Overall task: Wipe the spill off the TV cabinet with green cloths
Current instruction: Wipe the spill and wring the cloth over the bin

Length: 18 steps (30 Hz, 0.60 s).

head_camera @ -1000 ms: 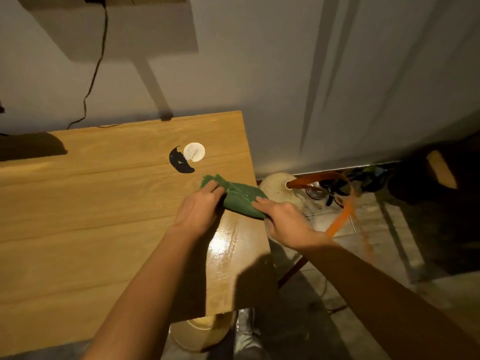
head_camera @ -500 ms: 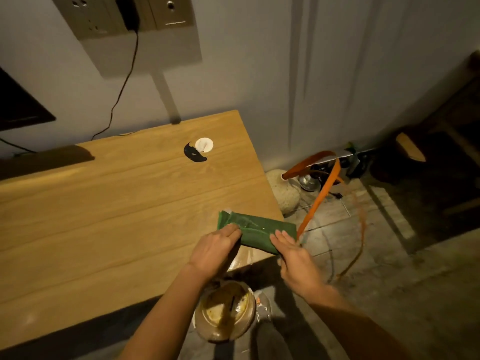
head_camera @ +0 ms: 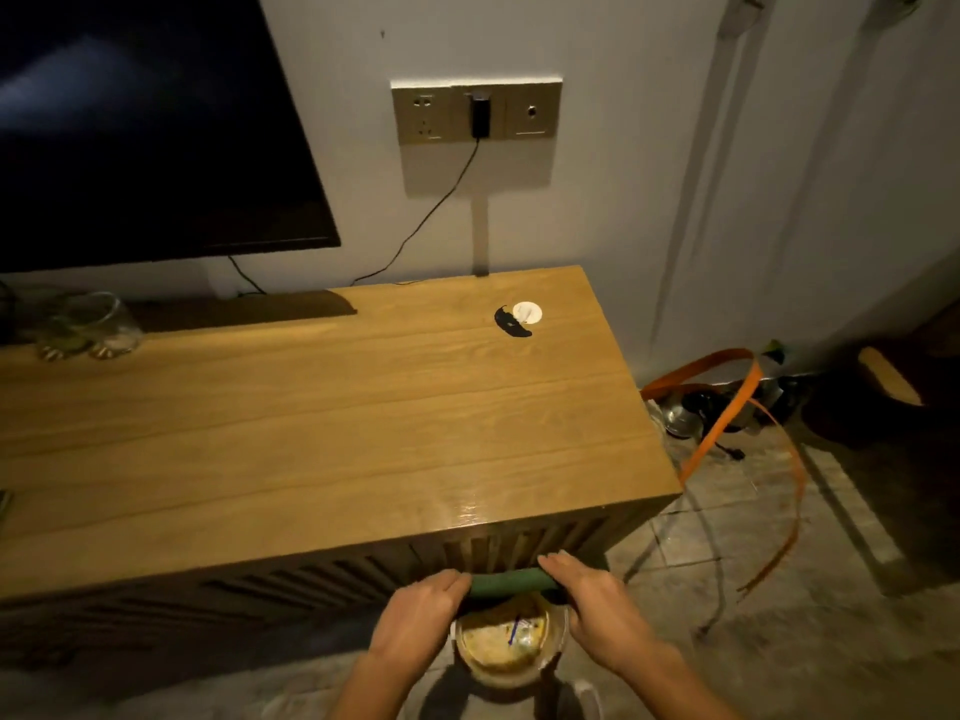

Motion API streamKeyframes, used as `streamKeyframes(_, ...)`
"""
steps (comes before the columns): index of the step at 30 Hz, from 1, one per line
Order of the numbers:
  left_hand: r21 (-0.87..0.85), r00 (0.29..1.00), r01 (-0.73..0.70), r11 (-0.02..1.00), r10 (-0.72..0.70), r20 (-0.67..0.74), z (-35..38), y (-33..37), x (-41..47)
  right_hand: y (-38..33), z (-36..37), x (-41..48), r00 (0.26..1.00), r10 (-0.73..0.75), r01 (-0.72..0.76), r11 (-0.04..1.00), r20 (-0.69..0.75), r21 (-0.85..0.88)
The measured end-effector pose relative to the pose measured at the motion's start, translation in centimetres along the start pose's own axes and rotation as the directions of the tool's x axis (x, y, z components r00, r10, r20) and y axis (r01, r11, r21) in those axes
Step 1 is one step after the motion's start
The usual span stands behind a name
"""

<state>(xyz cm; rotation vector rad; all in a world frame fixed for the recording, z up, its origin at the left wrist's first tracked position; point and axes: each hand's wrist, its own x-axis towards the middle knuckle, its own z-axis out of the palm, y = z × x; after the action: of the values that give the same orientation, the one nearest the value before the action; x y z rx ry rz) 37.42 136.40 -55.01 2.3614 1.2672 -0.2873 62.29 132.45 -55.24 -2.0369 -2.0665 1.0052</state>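
Note:
The green cloth [head_camera: 506, 583] is rolled into a tight bar and held in front of the wooden TV cabinet [head_camera: 311, 423], below its top and over a round container [head_camera: 506, 644] on the floor. My left hand [head_camera: 418, 618] grips the cloth's left end and my right hand [head_camera: 592, 608] grips its right end. A wet, shiny patch [head_camera: 470, 509] lies on the cabinet top near its front right edge.
A black TV [head_camera: 145, 127] hangs at the left above the cabinet. A white disc with a black mark [head_camera: 519, 319] lies near the back right, a glass jar [head_camera: 88, 324] at the far left. A wall socket with a cable [head_camera: 478, 114], orange straps [head_camera: 727, 418] and floor clutter sit to the right.
Both hands carried the cloth off the cabinet top, toward me and down, to above the container on the floor. The cloth is now rolled tighter. The view has pulled back.

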Motion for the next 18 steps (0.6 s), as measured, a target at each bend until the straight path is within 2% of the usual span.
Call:
streamKeyframes(2, -0.039, 0.998, 0.065, 0.997, -0.065, 0.018, -0.2, -0.5, -1.5, -1.7, -0.7, 0.1, 0.997, -0.042, 0.043, 0.999, 0.060, -0.021)
streamKeyframes(7, -0.205, 0.974, 0.222, 0.953, -0.227, -0.001, -3.0, -1.0, -3.2, -4.8, -3.7, 1.8, 0.972, -0.038, 0.054, 0.997, 0.230, -0.061)
streamKeyframes(11, -0.311, 0.948, 0.293, 0.904, -0.318, -0.030, -6.4, -2.0, -4.5, -7.2, -6.8, 3.7, 0.944, -0.070, 0.077, 0.997, 0.323, -0.011)
streamKeyframes(15, -0.564, 0.867, 0.370, 0.739, -0.493, -0.077, -9.1, -4.1, -6.5, -10.3, -10.1, 6.5, 0.935, -0.146, 0.126, 0.989, 0.322, 0.082)
streamKeyframes(18, -0.743, 0.779, 0.348, 0.571, -0.617, -0.109, -11.4, -6.5, -8.5, -13.6, -12.3, 8.6, 0.932, -0.175, 0.074, 0.949, 0.316, 0.307)
